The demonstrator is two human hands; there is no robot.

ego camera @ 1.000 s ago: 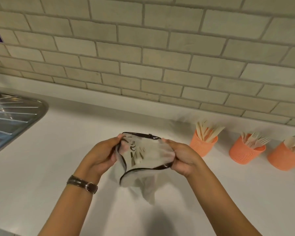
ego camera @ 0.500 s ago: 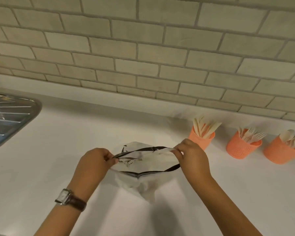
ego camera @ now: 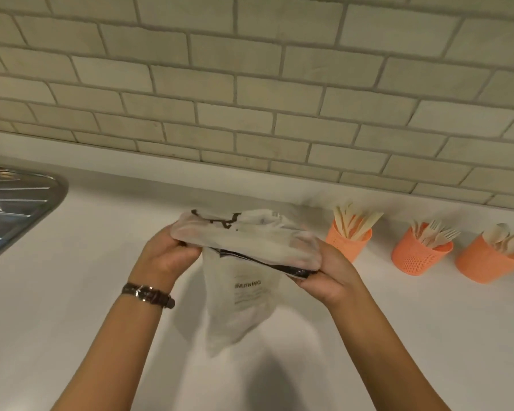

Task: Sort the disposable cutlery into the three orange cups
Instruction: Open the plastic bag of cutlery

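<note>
Three orange perforated cups stand in a row by the wall at the right. The left cup holds wooden knives, the middle cup wooden forks, the right cup wooden spoons. Above the white counter I hold a translucent white plastic bag with a dark zip strip and printed warning text. My left hand grips the bag's left top end. My right hand grips its right end. The top part is folded over and the rest hangs down limp.
A steel sink drainboard lies at the left edge. A pale brick-tile wall rises behind the counter. I wear a dark-strapped watch on my left wrist.
The bag's mouth, stretched open between both hands before, is now closed and folded over. Both hands have risen slightly and the bag hangs lower. The camera has tilted a little.
</note>
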